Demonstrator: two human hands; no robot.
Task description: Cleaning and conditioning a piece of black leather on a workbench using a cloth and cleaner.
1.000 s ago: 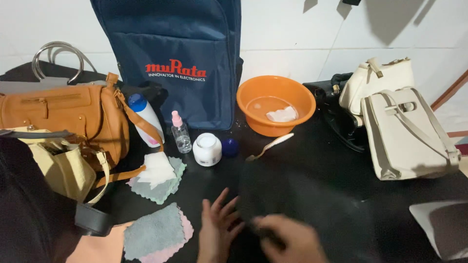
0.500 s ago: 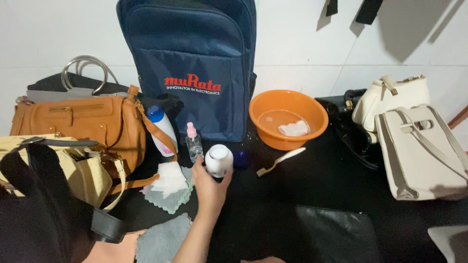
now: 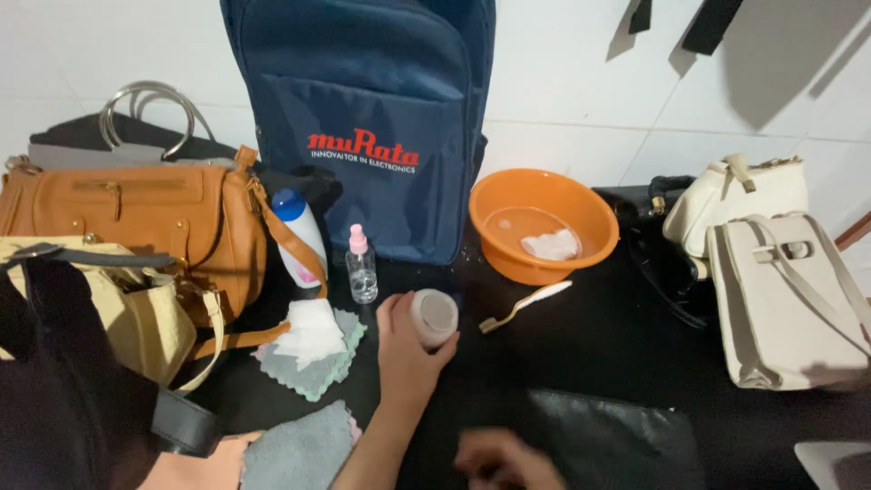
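My left hand (image 3: 406, 349) is wrapped around a small white jar (image 3: 435, 316), a squat round tub of smooth plastic, fingers curled tight on its side and thumb across the front, lifted and tipped above the black tabletop (image 3: 599, 354) near its middle. My right hand (image 3: 497, 461) is a blur at the bottom edge, just above a flat black leather pouch (image 3: 617, 436); whether its fingers are together or apart I cannot tell. Just behind the jar stands a slim clear spray bottle (image 3: 361, 266) with a pink cap, and beside that a white bottle (image 3: 299, 234) with a blue cap. To the left lies a folded white cloth (image 3: 311, 331) on fuzzy grey-green microfibre cloths (image 3: 319, 370). A pale toothbrush (image 3: 526, 306) rests to the right, in front of a round orange plastic basin (image 3: 542, 222) holding a white wad. Behind rises a navy fabric backpack (image 3: 363, 127); a tan leather handbag (image 3: 136, 222) sits left, cream bags (image 3: 780, 290) right.
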